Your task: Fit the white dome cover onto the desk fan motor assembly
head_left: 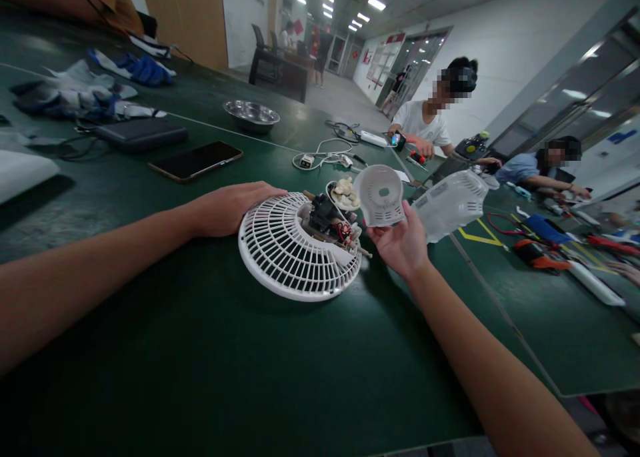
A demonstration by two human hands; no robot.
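A round white fan grille (300, 257) rests on the green table, with a dark motor and red wires (330, 220) exposed on it. At its upper left edge lies my left hand (235, 207), its fingertips partly hidden behind the rim. My right hand (403, 243) grips a white plastic cover (381, 193) with a central hole, held up just right of the motor. A cream-coloured lump (345, 194) is beside the motor. Behind my right hand stands a translucent white plastic housing (450, 205).
Beyond the grille are a phone (197, 161), a dark case (143, 134), a metal bowl (251, 115) and white cables (325, 157). An orange-black tool (540, 255) lies at right. Two people sit across and at the far right of the table (250, 377).
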